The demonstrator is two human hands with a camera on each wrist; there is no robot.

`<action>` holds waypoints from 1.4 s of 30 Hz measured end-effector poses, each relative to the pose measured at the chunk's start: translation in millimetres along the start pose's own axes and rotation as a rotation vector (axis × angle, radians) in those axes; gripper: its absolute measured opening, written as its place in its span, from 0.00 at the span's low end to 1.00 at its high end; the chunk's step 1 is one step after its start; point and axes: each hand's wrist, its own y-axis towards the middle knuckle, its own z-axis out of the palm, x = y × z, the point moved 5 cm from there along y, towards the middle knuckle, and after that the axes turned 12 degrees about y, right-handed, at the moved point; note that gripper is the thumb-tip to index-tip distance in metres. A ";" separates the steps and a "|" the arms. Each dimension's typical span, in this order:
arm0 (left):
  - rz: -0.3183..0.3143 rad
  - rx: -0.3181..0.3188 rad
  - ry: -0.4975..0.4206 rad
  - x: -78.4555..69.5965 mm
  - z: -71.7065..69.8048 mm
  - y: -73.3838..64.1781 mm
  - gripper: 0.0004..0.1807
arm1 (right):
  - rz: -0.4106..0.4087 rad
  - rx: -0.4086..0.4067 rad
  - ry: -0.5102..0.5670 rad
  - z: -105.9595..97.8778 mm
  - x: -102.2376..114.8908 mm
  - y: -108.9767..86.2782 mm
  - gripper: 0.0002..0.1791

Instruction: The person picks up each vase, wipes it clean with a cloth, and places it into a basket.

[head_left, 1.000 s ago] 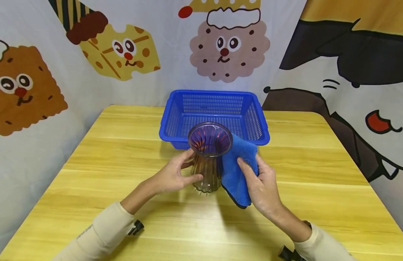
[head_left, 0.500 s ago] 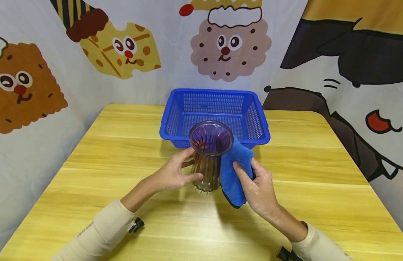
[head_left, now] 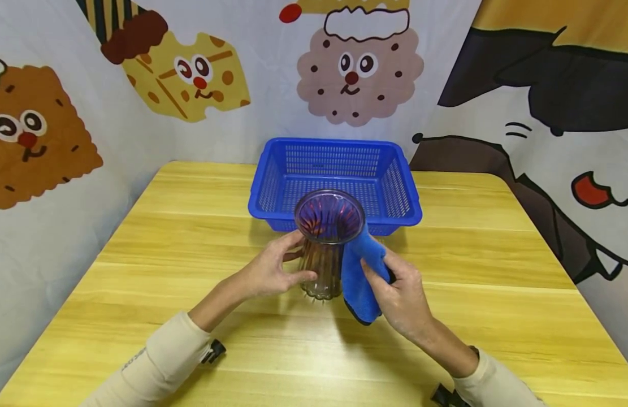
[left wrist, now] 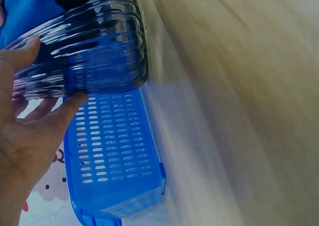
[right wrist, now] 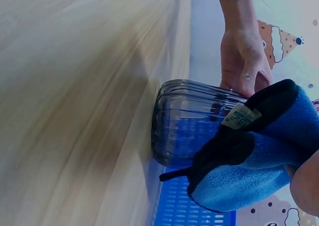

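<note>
A ribbed, see-through glass vase [head_left: 321, 265] with a purple-tinted flared mouth stands upright in the middle of the head view. My left hand [head_left: 273, 268] grips its left side, thumb in front and fingers partly hidden behind the glass. In the right wrist view the vase's base [right wrist: 172, 123] is at the tabletop; whether it touches, I cannot tell. On the vase's right side, my right hand [head_left: 402, 291] holds a folded blue cloth [head_left: 362, 280] with a black edge, pinched between thumb and fingers. A label [right wrist: 241, 117] shows on the cloth, which lies against or very close to the glass.
Behind the vase a blue plastic basket [head_left: 258, 206] with slotted walls sits on the wooden table [head_left: 191, 226]. A cartoon-printed cloth backdrop [head_left: 273, 102] hangs along the table's back and sides.
My right hand has shifted slightly left with the cloth, bringing it closer in to the vase, and the cloth now looks narrower. The left hand and vase have stayed almost in place.
</note>
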 end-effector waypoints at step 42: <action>0.042 -0.049 0.067 -4.7 -0.6 1.2 0.49 | -0.155 0.116 -0.089 -4.0 -13.0 -3.2 0.24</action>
